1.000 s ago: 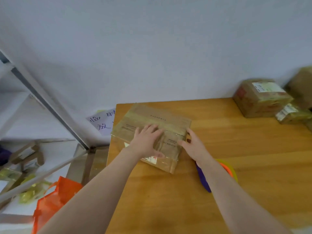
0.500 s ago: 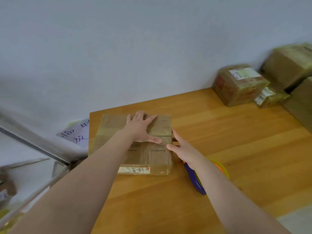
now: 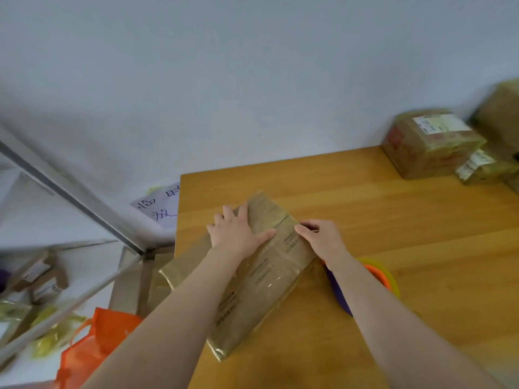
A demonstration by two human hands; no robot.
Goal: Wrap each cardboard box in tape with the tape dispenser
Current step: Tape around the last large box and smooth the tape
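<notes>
A flat cardboard box [image 3: 252, 279], glossy with clear tape, lies diagonally on the wooden table [image 3: 393, 226]. Its near-left corner sticks out past the table's left edge. My left hand [image 3: 237, 231] presses flat on the box's far end with straight fingers. My right hand [image 3: 318, 238] grips the box's right edge, thumb on top and fingers curled over the side. The tape dispenser [image 3: 377, 276], purple, orange and yellow-green, lies on the table just right of the box. My right forearm hides part of it.
Taped boxes stand at the back right: a labelled one [image 3: 429, 141], a small one [image 3: 483, 167] and a larger one [image 3: 502, 113]. A metal shelf frame [image 3: 70, 197], an orange bag [image 3: 92, 341] and a handwritten paper sign [image 3: 160, 206] are left of the table.
The box has turned from square-on to a diagonal lie, its near corner now over the table's left edge. Both hands moved with it; my right hand now grips its right edge.
</notes>
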